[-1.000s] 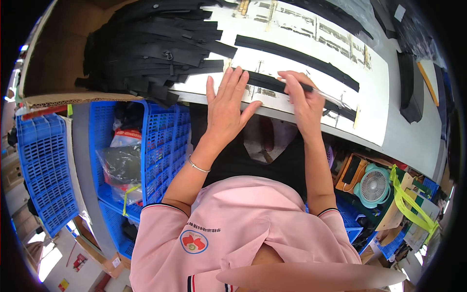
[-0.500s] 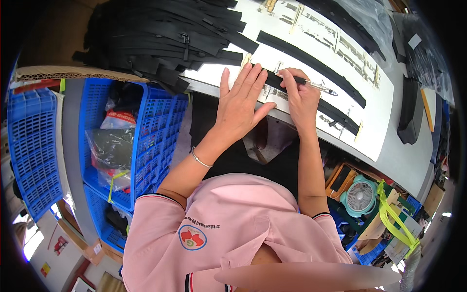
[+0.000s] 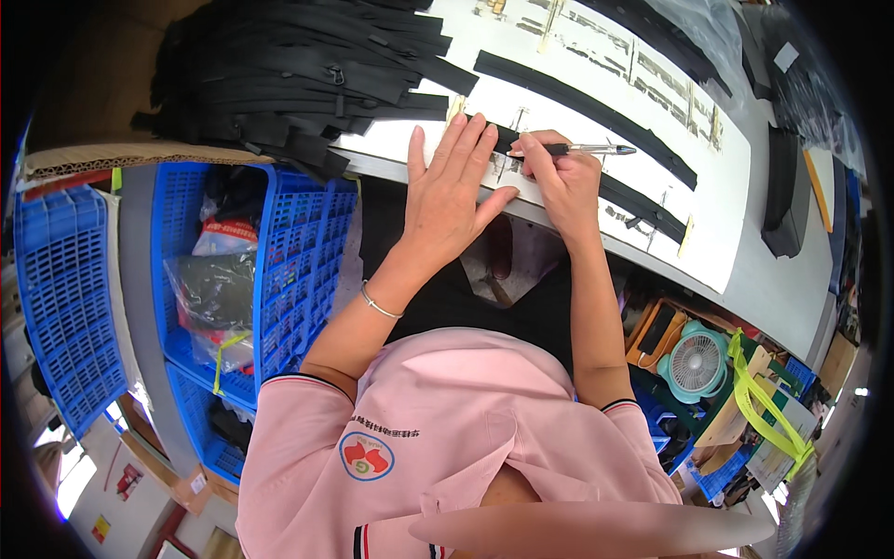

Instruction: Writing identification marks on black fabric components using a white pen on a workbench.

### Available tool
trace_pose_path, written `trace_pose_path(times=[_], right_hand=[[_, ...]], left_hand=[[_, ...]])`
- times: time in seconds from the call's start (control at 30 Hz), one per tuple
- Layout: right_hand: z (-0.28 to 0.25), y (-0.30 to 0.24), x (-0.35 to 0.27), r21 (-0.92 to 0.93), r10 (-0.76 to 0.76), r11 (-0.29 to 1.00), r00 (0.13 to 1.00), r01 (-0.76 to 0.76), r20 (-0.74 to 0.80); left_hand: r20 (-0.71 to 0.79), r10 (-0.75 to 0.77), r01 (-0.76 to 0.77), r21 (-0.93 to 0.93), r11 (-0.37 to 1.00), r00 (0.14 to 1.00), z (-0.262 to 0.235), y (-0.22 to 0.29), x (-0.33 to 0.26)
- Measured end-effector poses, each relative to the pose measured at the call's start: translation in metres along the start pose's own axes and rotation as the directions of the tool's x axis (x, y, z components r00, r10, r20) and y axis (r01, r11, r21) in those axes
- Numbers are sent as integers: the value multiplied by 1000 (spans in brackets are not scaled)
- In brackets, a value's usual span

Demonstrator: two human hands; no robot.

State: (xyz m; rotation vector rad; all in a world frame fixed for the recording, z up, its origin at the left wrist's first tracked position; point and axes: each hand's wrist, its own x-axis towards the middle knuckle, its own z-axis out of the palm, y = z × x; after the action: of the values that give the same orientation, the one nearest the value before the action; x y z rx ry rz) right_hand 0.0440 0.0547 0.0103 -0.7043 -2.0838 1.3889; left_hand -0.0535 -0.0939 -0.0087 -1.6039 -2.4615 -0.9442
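Note:
My left hand (image 3: 445,191) lies flat with its fingers stretched out, the fingertips at the left end of a black zipper strip (image 3: 643,207). Pinched in my right hand (image 3: 566,182) is a pen (image 3: 596,149) with a black grip and clear barrel. Its clear end sticks out to the right; the writing tip is hard to make out near the strip. The strip lies along the near edge of a white board (image 3: 717,219) bearing dark marks and tape pieces. Farther back on the board, a second black strip (image 3: 587,112) runs roughly parallel.
A large pile of black zipper strips (image 3: 279,74) fills the far left. More black strips (image 3: 666,42) lie at the far right, near a black block-shaped piece (image 3: 784,191). Blue crates (image 3: 303,270) stand below left. Under the table on the right is a small turquoise fan (image 3: 697,363).
The pen has swung from sloping down at its right end to nearly level, as my right hand turned slightly. My left hand stays flat on the strip. The whole view has shifted a little.

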Motion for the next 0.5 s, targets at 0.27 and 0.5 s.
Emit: trace_pose_path(times=[0.27,0.5], right_hand=[[-2,3,0,-32,-47,998,999,47,24],[-43,-6,-24,48,27,999,977,-17,-212]], left_hand=[[24,-3,2,26,1000,1000,-1,2,2],[26,3,-5,60,998,1000,0,1,0]])
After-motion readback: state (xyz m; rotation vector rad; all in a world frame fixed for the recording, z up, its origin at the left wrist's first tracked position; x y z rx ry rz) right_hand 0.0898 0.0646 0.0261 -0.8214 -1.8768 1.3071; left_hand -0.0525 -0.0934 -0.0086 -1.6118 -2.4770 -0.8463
